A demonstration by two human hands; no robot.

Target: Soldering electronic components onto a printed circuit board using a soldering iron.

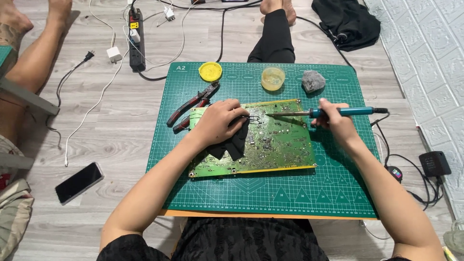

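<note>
Gripping a teal-handled soldering iron, the right hand lays its thin metal tip on the flat green circuit board. The left hand is curled, pressing tweezers and soft black cloth onto the board. The board lies on a gridded green cutting mat; red-handled pliers lie just left.

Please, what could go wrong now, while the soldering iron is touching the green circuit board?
1. The left hand presses a black cloth close to the tip of the soldering iron; a slip could burn fingers or cloth.
2. The iron's cord trails off the mat's edge; a snag might jerk the right hand and drag the tip across the circuit board.
</note>
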